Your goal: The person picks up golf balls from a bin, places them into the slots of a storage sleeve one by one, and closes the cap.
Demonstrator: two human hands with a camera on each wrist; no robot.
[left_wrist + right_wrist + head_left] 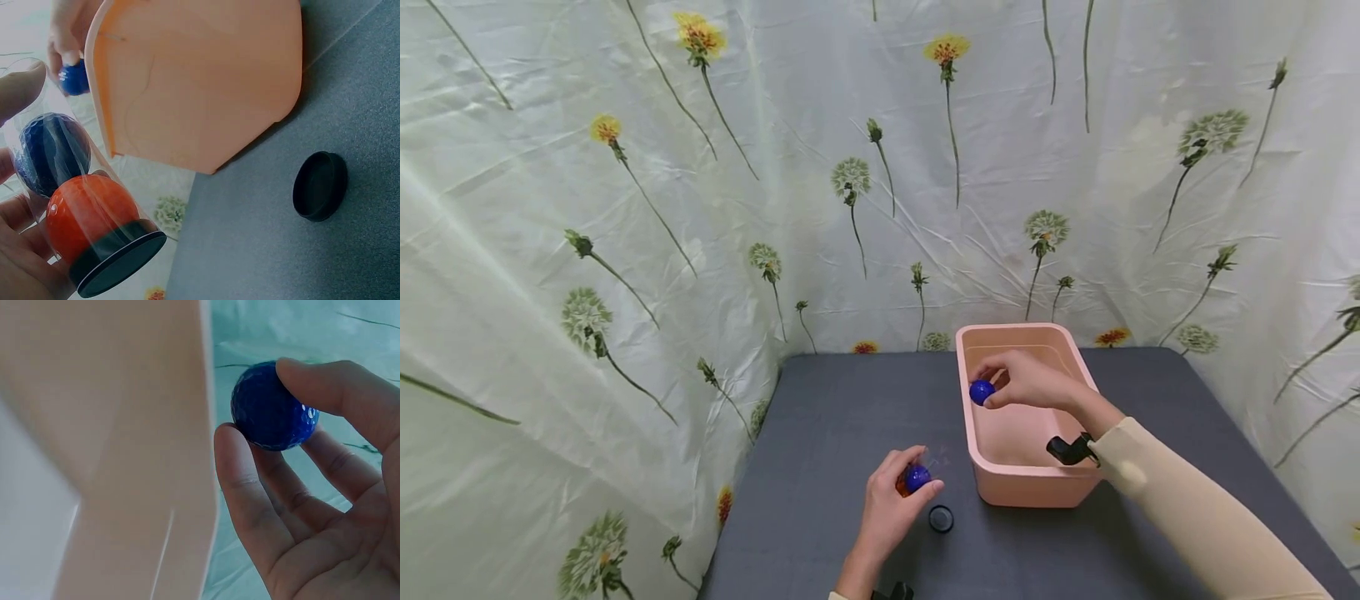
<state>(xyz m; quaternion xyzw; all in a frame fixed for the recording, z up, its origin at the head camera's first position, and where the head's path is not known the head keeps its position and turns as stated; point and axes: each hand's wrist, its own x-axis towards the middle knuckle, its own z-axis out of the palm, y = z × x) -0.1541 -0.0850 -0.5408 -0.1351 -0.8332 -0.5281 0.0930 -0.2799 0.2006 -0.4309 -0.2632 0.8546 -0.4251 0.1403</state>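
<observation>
The left hand [891,504] grips a clear plastic tube [103,162] with a black cap on its lower end. Inside the tube sit an orange ball [94,215] and, above it, a dark blue dimpled golf ball [53,153]. Over the pink bin [967,417], at its left rim, the right hand [1026,381] pinches another blue golf ball [272,406] between thumb and fingers. A loose black cap [941,518] lies on the table, just right of the left hand and in front of the bin.
A dark grey table [850,400] carries the bin on its right half. Behind and to the left hangs a pale curtain [805,125] printed with dandelions. A black wrist mount [1070,450] on the right arm overlaps the bin's near end.
</observation>
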